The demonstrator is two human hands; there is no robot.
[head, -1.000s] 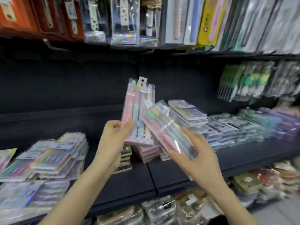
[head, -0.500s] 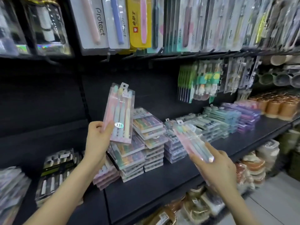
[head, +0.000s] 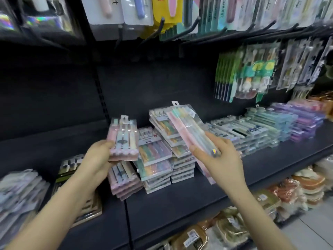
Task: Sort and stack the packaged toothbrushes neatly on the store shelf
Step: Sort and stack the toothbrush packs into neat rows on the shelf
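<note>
Shelf, left hand's one upright bundle, right hand's one tilted bundle

**What the view withholds**

The left hand grips the upright toothbrush pack with its fingers hidden behind it; whether it is one pack or several pressed together cannot be told. The right hand covers the near end of the tilted toothbrush pack. The upright pack hides the far part of the pink stack on the shelf. The stacks at the left are blurred and cut by the left edge. The hanging packs lose their tops at the top edge. Label print everywhere is too small to read. The wrapped goods below are blurred; what they are is unclear.
</note>
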